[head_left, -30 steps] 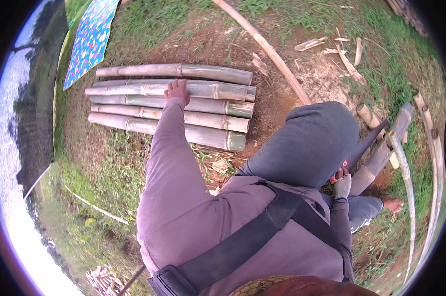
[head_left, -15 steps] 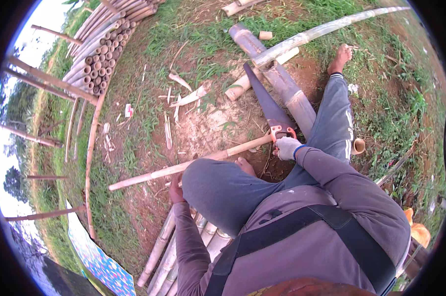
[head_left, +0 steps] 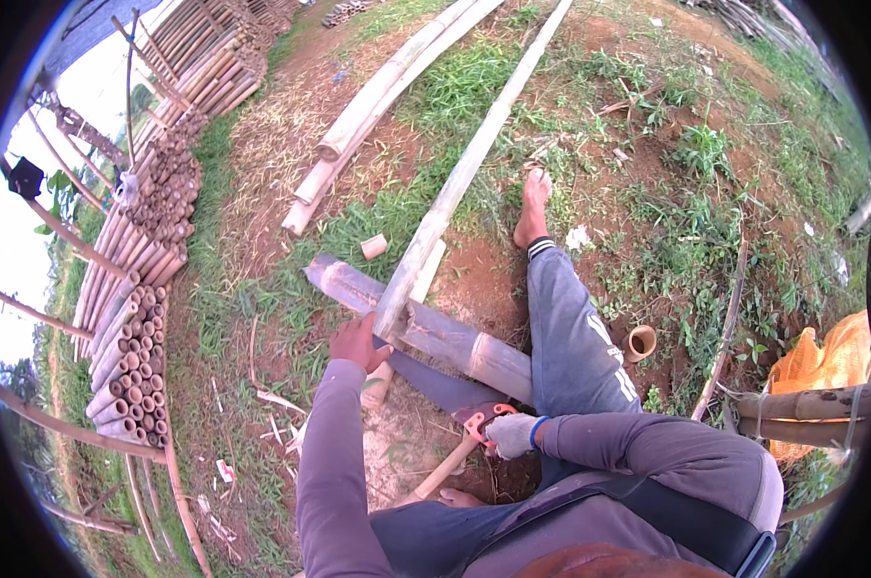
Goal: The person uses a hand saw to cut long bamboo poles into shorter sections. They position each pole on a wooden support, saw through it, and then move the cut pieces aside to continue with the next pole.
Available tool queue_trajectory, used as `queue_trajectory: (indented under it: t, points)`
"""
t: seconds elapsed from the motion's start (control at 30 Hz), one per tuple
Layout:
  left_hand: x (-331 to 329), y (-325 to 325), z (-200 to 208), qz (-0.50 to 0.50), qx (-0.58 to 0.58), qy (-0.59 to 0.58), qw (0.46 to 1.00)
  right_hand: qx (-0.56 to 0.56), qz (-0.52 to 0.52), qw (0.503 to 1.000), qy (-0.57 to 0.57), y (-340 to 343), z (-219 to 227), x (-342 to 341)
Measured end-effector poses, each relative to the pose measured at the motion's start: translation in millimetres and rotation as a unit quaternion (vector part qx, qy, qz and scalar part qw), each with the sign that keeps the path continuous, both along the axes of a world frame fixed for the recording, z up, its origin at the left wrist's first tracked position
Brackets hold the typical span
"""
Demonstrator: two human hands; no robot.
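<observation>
- Holding a saw [head_left: 445, 388] by its orange handle [head_left: 483, 420], the gloved right hand [head_left: 514, 434] sits near 5 o'clock in the view, its grip wrapped around that handle.
- The saw lies around 6 o'clock, blade pointing to 10 o'clock, its far end right beside the left hand [head_left: 361, 343].
- Bare, the left hand is at 8 o'clock, against the near end of a long pale pole [head_left: 467, 175]; I cannot tell whether its grip closes on it.
- The pole runs from the left hand toward 1 o'clock, crossing over a thick bamboo [head_left: 455, 342].
- The thick bamboo slants from 10 o'clock down toward 4 o'clock, just beyond the saw blade, and runs up to the grey trouser leg [head_left: 570, 313].
- A thin stick [head_left: 443, 469] stretches from near the handle toward 7 or 8 o'clock.
- A bamboo ring [head_left: 639, 342] sits just past the leg, between 3 and 4 o'clock.
- An orange net sack [head_left: 814, 356] is at 3 o'clock; stacked bamboo [head_left: 132, 385] stands near 9 o'clock.
</observation>
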State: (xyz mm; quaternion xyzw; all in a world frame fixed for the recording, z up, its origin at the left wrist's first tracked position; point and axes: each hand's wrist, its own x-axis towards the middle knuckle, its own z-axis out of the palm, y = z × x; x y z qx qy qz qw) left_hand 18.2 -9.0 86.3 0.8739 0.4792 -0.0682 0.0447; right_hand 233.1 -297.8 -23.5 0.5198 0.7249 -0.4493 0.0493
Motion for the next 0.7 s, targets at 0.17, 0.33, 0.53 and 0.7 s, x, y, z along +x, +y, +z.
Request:
queue_trajectory:
  t: [0.17, 0.33, 0.53, 0.7]
  points:
    - [98.6, 64.6, -44.5, 0.051, 0.015, -0.033, 0.998, -0.040, -0.032, 0.998, 0.040, -0.4, -32.2, 6.3]
    - [124.7, 85.3, -65.9, 0.075, -0.005, -0.004, 0.997, -0.066, -0.045, 0.994, 0.073, 6.2, -25.8, 9.2]
    - [109.5, 28.8, -33.0, 0.062, -0.006, -0.102, 0.993, -0.041, -0.099, 0.991, 0.080, 5.2, -21.5, 28.4]
    - [21.5, -49.2, 8.4, 0.053, -0.017, -0.114, 0.992, -0.047, -0.147, 0.979, 0.130, 10.2, -17.7, 31.0]
